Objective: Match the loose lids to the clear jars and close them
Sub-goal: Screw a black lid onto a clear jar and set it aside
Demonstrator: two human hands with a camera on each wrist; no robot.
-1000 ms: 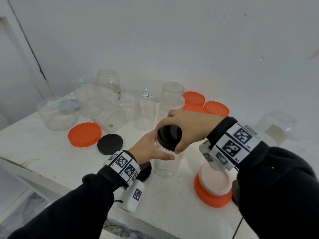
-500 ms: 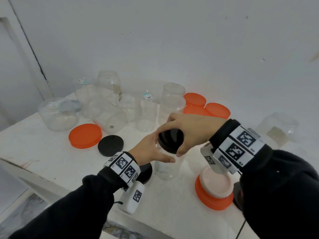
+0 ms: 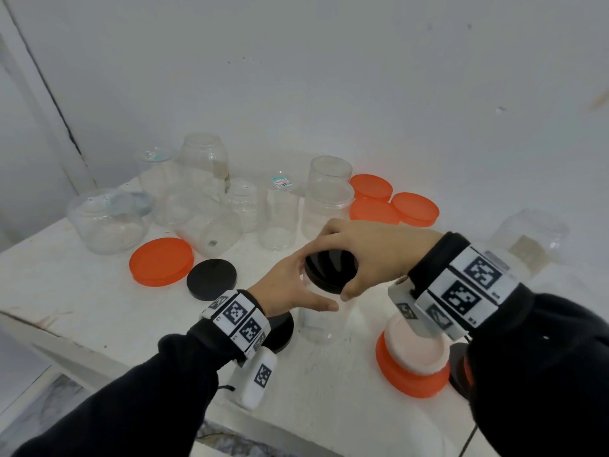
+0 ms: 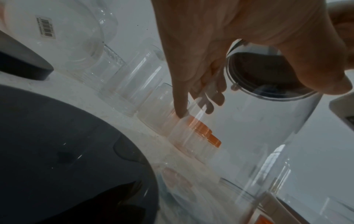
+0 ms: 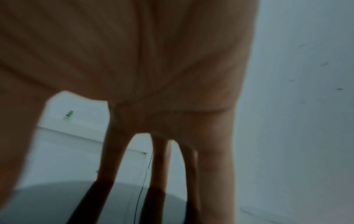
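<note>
A clear upright jar (image 3: pixel 324 324) stands near the table's front, and my left hand (image 3: pixel 293 288) grips its upper wall with thumb and fingers round it. On its mouth sits a black lid (image 3: pixel 331 268), which my right hand (image 3: pixel 359 255) grips from above with curled fingers and thumb on the rim. In the left wrist view the same jar (image 4: pixel 249 136) and black lid (image 4: pixel 268 72) show from below, my left fingers (image 4: pixel 191 84) wrapped behind the wall. The right wrist view shows only my right fingers (image 5: pixel 113 151) over the blurred lid (image 5: pixel 76 201).
Two more black lids (image 3: pixel 211 278) (image 3: pixel 280 331) and an orange lid (image 3: pixel 160 261) lie left of the jar. Several open clear jars (image 3: pixel 278 219) stand behind, with three orange lids (image 3: pixel 414 209) at back right. An orange-lidded piece (image 3: pixel 412 364) sits front right, a clear jar (image 3: pixel 527 242) far right.
Both hands stay on the jar and lid. The right hand's fingers have shifted slightly round the lid's rim.
</note>
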